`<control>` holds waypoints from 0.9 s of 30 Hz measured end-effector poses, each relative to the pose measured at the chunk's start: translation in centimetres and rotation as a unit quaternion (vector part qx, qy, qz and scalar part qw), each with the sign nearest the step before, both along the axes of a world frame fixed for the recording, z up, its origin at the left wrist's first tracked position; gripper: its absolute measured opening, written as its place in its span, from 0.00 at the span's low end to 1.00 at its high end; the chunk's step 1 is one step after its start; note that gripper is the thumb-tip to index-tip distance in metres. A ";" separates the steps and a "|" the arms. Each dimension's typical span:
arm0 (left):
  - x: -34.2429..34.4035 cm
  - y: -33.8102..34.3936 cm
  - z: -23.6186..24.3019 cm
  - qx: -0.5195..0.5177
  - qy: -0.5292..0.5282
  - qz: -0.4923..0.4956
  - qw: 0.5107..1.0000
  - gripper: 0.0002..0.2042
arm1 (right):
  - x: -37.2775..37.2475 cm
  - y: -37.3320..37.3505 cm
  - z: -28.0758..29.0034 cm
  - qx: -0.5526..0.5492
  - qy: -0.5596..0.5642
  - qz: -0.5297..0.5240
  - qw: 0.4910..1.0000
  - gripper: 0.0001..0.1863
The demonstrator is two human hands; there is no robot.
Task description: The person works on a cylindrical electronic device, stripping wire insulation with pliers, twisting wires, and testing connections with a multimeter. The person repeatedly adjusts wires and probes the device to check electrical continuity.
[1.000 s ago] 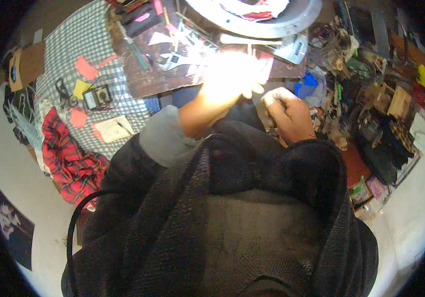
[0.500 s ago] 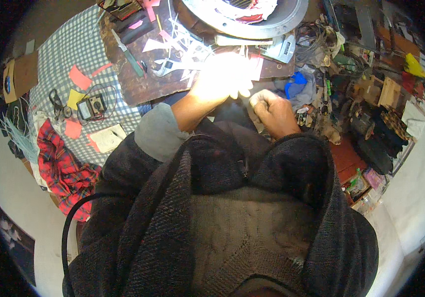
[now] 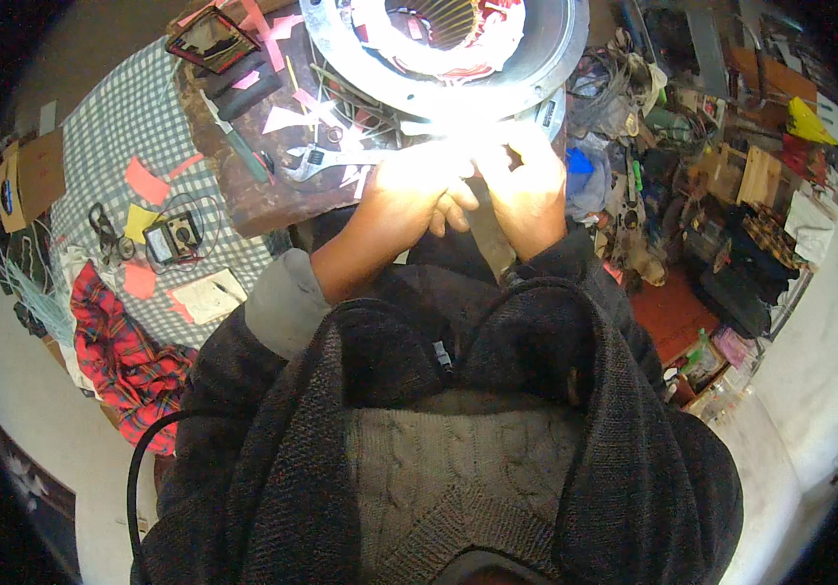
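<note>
My left hand (image 3: 419,190) and my right hand (image 3: 524,190) meet at the front of the board, washed out by glare. Both have curled fingers; whatever they grip is too bright to make out. Just beyond them lies a round metal housing (image 3: 346,63) with an inner ring of slots and red-and-white windings (image 3: 482,54). Left of my hands, an adjustable wrench (image 3: 307,164) rests on the worn dark board (image 3: 273,207) among paper strips (image 3: 282,117) and a green-handled tool (image 3: 243,151).
On the left, a checked cloth (image 3: 92,185) carries a multimeter (image 3: 170,239), cards (image 3: 146,180) and a notepad (image 3: 206,300). A red plaid garment (image 3: 121,366) hangs at the near left. Piled parts, wood pieces (image 3: 756,180) and black bags (image 3: 736,302) crowd the right.
My right hand has risen into the glare beside my left hand, which has shifted slightly leftward and down in view. The view has shifted, showing more of the housing's windings.
</note>
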State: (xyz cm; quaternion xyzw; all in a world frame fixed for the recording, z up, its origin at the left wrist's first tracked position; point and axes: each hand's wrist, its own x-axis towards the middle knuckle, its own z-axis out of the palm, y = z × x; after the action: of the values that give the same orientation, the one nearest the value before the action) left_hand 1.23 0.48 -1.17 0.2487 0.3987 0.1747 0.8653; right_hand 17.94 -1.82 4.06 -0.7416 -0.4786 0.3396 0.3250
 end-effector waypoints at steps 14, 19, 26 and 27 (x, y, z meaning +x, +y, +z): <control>-0.5 1.1 2.9 0.092 0.074 -0.031 0.993 0.13 | -1.0 0.6 -0.1 -0.022 -0.053 0.080 0.995 0.08; -0.6 1.0 2.8 0.138 0.132 -0.091 0.977 0.11 | -0.6 1.2 -0.3 -0.001 -0.102 0.205 0.973 0.07; -0.5 -0.5 3.3 0.252 0.184 -0.046 0.949 0.14 | -1.1 0.7 -0.3 -0.037 -0.051 0.160 0.985 0.09; -0.5 -0.6 3.4 0.226 0.189 -0.060 0.954 0.14 | -1.2 0.8 -0.2 -0.034 -0.034 0.140 0.989 0.12</control>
State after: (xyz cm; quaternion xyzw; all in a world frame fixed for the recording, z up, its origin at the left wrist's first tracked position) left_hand 0.71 -0.11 2.27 0.4893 0.4890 0.1577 0.7047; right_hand 16.70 -1.06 3.81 -0.6886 -0.5769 0.3725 0.2329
